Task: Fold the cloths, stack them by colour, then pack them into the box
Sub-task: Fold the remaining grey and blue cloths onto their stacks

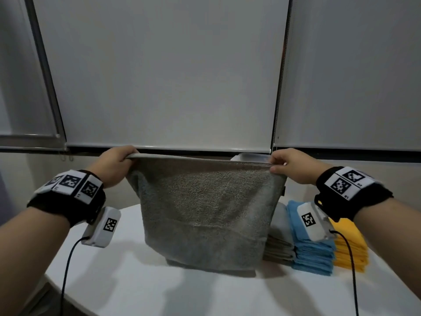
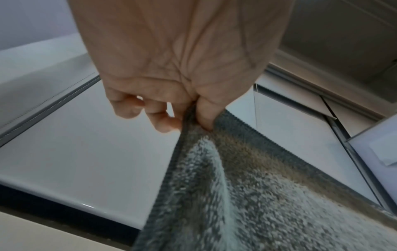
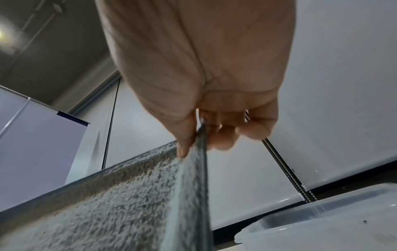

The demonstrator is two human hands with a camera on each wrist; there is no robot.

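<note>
A grey terry cloth (image 1: pixel 202 213) hangs stretched between both hands above the white table (image 1: pixel 136 288), its lower edge resting on the tabletop. My left hand (image 1: pixel 120 160) pinches the cloth's top left corner; in the left wrist view the thumb and fingers (image 2: pixel 199 110) clamp the hem of the grey cloth (image 2: pixel 247 195). My right hand (image 1: pixel 284 164) pinches the top right corner, and in the right wrist view its thumb (image 3: pixel 184 141) presses the grey cloth (image 3: pixel 128 203). Folded stacks stand at the right: grey (image 1: pixel 278 249), blue (image 1: pixel 314 254), yellow (image 1: pixel 350 247).
A clear plastic box (image 1: pixel 250 158) sits behind the cloth's top right edge; its rim (image 3: pixel 322 225) shows in the right wrist view. Roller blinds (image 1: pixel 164 71) cover the window behind the table. Cables (image 1: pixel 66 270) hang from both wrist cameras over the table's front.
</note>
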